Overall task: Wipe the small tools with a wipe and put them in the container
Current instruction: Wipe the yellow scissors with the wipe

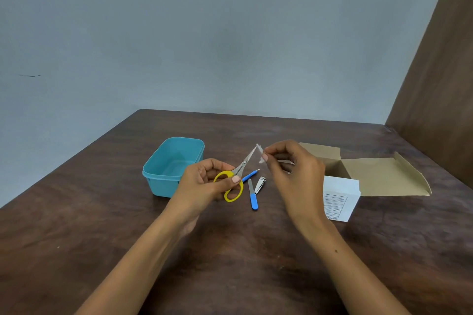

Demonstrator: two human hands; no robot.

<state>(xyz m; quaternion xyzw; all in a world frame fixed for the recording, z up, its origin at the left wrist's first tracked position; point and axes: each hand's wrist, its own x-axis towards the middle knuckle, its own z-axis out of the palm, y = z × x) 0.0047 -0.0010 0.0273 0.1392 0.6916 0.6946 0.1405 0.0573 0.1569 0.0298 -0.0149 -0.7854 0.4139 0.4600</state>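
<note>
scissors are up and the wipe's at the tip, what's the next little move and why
Probably draw the wipe down the blades toward the pivot. The left hand grips the scissors by the yellow handles, blades shut and pointing up, and the right hand pinches the wipe only at the tip. The container looks empty, so nothing seems finished yet.

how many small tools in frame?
4. Yellow-handled scissors held in the left hand; on the brown wooden table lie two blue-handled metal picks and a silver nail clipper. More may be hidden behind the hands.
</note>
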